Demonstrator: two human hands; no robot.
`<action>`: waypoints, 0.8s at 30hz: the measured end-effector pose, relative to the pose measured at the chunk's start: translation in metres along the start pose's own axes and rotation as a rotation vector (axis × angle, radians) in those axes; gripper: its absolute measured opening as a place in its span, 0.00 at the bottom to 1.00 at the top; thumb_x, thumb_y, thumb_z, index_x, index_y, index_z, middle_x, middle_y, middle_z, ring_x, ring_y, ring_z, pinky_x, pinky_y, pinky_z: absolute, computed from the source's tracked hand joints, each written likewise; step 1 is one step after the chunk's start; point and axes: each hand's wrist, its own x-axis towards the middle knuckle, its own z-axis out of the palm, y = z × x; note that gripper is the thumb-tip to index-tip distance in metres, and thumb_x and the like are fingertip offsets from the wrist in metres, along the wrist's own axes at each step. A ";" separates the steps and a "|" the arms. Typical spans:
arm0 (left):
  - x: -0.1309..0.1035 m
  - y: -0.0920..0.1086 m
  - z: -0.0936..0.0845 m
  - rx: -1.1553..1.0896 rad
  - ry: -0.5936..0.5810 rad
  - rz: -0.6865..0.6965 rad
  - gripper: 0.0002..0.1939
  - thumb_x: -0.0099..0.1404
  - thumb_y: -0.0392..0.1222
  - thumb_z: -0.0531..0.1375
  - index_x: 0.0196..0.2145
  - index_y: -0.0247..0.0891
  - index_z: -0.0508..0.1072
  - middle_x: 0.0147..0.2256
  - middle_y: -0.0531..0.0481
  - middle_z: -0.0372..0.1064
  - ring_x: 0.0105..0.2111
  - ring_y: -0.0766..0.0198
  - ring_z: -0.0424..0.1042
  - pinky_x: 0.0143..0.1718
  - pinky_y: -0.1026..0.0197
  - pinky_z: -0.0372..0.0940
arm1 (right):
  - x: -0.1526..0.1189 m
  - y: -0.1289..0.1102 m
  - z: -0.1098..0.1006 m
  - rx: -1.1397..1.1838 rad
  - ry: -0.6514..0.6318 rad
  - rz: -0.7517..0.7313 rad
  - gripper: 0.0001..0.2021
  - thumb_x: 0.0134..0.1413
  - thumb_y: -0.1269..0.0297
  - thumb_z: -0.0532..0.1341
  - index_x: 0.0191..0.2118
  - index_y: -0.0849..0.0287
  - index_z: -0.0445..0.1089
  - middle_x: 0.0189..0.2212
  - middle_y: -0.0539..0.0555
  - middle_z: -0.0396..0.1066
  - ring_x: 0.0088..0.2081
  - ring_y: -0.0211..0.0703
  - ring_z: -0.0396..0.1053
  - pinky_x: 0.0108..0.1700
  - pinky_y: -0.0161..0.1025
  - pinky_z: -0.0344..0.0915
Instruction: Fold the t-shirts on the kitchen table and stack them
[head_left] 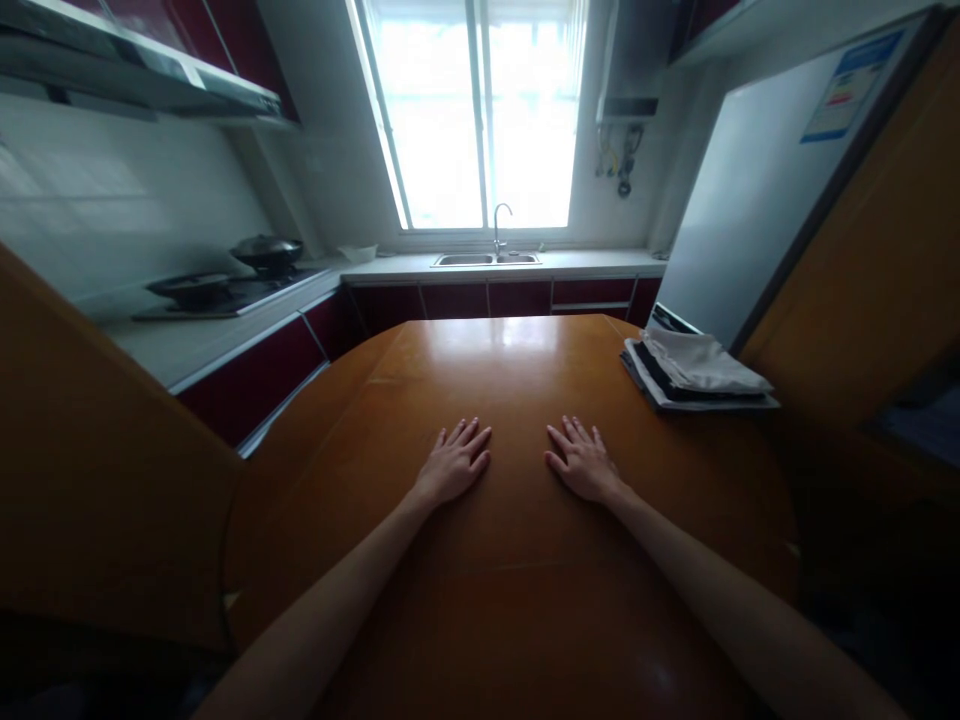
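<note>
Both palms rest face down on a brown wooden table (pixel 517 530) with rounded ends. My left hand (pixel 454 463) lies left of the middle, its fingers spread and holding nothing. On the other side, my right hand (pixel 582 462) is flat too, fingers apart, with nothing in it. A gap of bare wood separates the two hands. Folded cloths (pixel 697 370), white, black and grey, are stacked at the table's right edge, beyond my right hand and touching neither hand.
Behind the table runs a counter (pixel 405 266) with a sink (pixel 487 259) under a bright window. Two pans, one (pixel 268 252) behind the other (pixel 191 288), sit on the stove at left. A fridge (pixel 757 200) stands at right, beside a wooden panel.
</note>
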 end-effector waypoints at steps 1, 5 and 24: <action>0.000 -0.001 0.000 -0.004 0.003 0.000 0.30 0.74 0.57 0.46 0.70 0.50 0.57 0.72 0.48 0.44 0.71 0.48 0.43 0.68 0.37 0.42 | 0.000 0.000 0.000 0.007 0.003 -0.001 0.31 0.68 0.46 0.49 0.71 0.52 0.54 0.73 0.60 0.43 0.73 0.54 0.36 0.70 0.59 0.32; 0.002 0.000 -0.001 0.003 0.013 -0.007 0.30 0.74 0.57 0.46 0.69 0.50 0.57 0.71 0.48 0.45 0.71 0.48 0.43 0.68 0.37 0.42 | 0.000 -0.001 -0.002 0.037 0.018 0.007 0.30 0.68 0.48 0.50 0.70 0.52 0.56 0.73 0.60 0.44 0.73 0.53 0.37 0.70 0.59 0.32; 0.003 -0.002 -0.005 -0.015 0.001 -0.010 0.30 0.73 0.58 0.46 0.69 0.49 0.59 0.71 0.48 0.46 0.71 0.49 0.43 0.68 0.37 0.42 | 0.008 0.011 0.004 0.268 0.110 0.031 0.29 0.65 0.59 0.55 0.69 0.59 0.58 0.69 0.59 0.55 0.71 0.49 0.47 0.71 0.56 0.38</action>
